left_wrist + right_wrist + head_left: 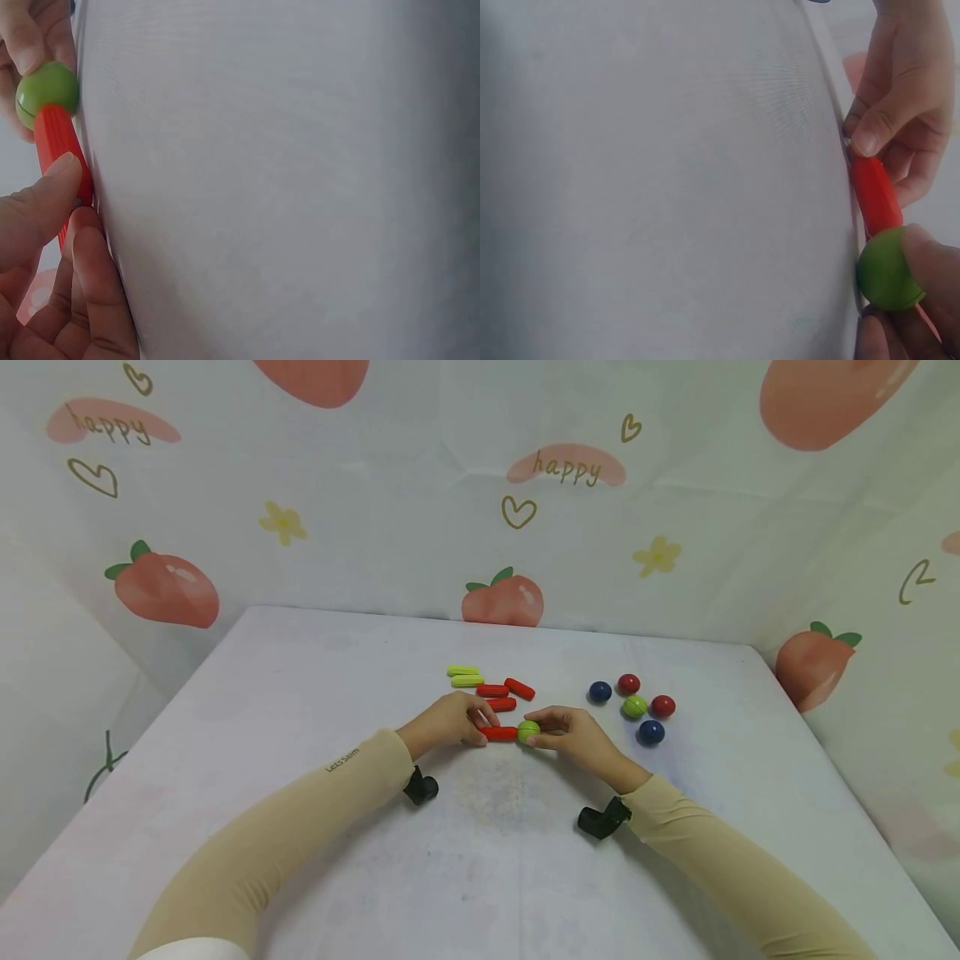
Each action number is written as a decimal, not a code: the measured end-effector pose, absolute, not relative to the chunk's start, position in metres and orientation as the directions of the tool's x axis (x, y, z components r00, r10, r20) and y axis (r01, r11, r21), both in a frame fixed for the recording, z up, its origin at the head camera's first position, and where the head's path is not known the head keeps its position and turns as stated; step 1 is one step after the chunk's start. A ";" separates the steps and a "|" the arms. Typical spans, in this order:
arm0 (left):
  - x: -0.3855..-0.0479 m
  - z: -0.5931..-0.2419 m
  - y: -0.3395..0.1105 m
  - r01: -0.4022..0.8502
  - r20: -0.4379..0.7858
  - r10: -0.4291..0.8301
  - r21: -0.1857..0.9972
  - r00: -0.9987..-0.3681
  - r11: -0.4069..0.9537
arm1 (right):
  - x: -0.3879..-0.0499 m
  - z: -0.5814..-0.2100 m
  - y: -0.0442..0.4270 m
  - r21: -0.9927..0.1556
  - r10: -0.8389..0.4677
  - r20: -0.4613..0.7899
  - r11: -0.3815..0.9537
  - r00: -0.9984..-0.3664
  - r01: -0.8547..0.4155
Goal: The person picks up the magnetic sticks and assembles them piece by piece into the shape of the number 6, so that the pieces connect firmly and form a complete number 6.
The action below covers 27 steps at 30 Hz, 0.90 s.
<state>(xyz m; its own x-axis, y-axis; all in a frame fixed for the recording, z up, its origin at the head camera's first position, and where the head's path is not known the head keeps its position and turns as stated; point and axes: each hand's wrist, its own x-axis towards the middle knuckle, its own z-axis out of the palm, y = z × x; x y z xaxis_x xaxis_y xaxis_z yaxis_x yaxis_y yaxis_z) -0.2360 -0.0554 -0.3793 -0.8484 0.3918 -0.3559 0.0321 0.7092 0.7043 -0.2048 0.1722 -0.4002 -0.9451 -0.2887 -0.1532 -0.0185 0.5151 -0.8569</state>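
Left hand (453, 720) clamped on the left end of a red rod (502, 734), with thumb set opposite fingertips. Just beyond, on the table (330, 852), two yellow-green rods (468, 681) side by side, then three loose red rods (519, 688) slightly farther right. Between both hands, the gripped red rod, lying low along the tabletop, with right end meeting a green ball (528, 732); cannot tell whether seated inside or only butted against it. Probably light and stiff, with lengthwise ridges likely to help the grip; best taken well back from the ball, keeping that end free. As for the ball, glossy, seamed, likely hard and light, not very fragile, apt to roll or slip under an off-centre pinch; better held across its widest part. Right hand (574, 737) pinching it from the right, with thumb on the near side and fingers on the far. Past that, five loose balls (634, 707), blue, red and green.
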 end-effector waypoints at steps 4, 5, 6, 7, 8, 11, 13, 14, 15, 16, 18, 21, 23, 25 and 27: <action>-0.236 -0.379 -0.056 0.038 -0.350 0.396 0.707 -0.849 0.706 | -0.205 -0.398 0.172 -0.860 -0.299 -0.148 0.510 -0.943 -0.026; -0.236 -0.379 -0.056 0.038 -0.350 0.397 0.708 -0.849 0.705 | -0.205 -0.398 0.173 -0.861 -0.305 -0.145 0.508 -0.941 -0.032; -0.236 -0.379 -0.056 0.040 -0.349 0.398 0.708 -0.848 0.705 | -0.204 -0.397 0.173 -0.861 -0.312 -0.142 0.507 -0.940 -0.038; -0.236 -0.379 -0.056 0.041 -0.349 0.400 0.708 -0.848 0.705 | -0.205 -0.397 0.174 -0.864 -0.317 -0.137 0.501 -0.939 -0.043; -0.236 -0.379 -0.056 0.043 -0.348 0.402 0.708 -0.847 0.705 | -0.205 -0.397 0.175 -0.866 -0.321 -0.132 0.498 -0.938 -0.049; -0.235 -0.379 -0.056 0.045 -0.350 0.406 0.709 -0.845 0.704 | -0.205 -0.395 0.179 -0.866 -0.333 -0.111 0.494 -0.936 -0.073; -0.236 -0.379 -0.056 0.043 -0.351 0.407 0.710 -0.843 0.703 | -0.204 -0.393 0.183 -0.869 -0.328 -0.095 0.488 -0.940 -0.082; -0.236 -0.379 -0.056 0.042 -0.353 0.406 0.709 -0.843 0.704 | -0.204 -0.392 0.185 -0.868 -0.324 -0.089 0.488 -0.942 -0.086; -0.236 -0.379 -0.056 0.040 -0.355 0.404 0.708 -0.843 0.705 | -0.204 -0.390 0.188 -0.870 -0.323 -0.081 0.484 -0.943 -0.091; -0.236 -0.380 -0.055 0.038 -0.356 0.403 0.708 -0.843 0.706 | -0.203 -0.388 0.190 -0.871 -0.321 -0.075 0.481 -0.944 -0.095; -0.236 -0.379 -0.055 0.035 -0.361 0.399 0.703 -0.843 0.710 | -0.202 -0.382 0.196 -0.871 -0.309 -0.070 0.483 -0.949 -0.093; -0.237 -0.380 -0.055 0.030 -0.367 0.395 0.700 -0.842 0.714 | -0.200 -0.373 0.206 -0.869 -0.286 -0.057 0.486 -0.956 -0.094; -0.237 -0.380 -0.055 0.023 -0.371 0.395 0.704 -0.840 0.710 | -0.198 -0.367 0.215 -0.869 -0.266 -0.029 0.482 -0.964 -0.107; -0.238 -0.380 -0.055 0.018 -0.373 0.400 0.713 -0.837 0.701 | -0.196 -0.362 0.226 -0.875 -0.248 0.021 0.465 -0.969 -0.138; -0.238 -0.380 -0.055 0.015 -0.373 0.405 0.719 -0.835 0.694 | -0.193 -0.359 0.236 -0.876 -0.229 0.080 0.448 -0.970 -0.178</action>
<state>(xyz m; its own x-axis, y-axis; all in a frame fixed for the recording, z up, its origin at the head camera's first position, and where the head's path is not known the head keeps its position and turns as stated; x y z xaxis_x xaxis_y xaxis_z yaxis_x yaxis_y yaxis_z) -0.2379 -0.0555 -0.3798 -0.8348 0.4048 -0.3731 0.0151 0.6943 0.7195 -0.1933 0.2364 -0.3586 -0.9702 -0.2287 0.0803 -0.1781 0.4476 -0.8763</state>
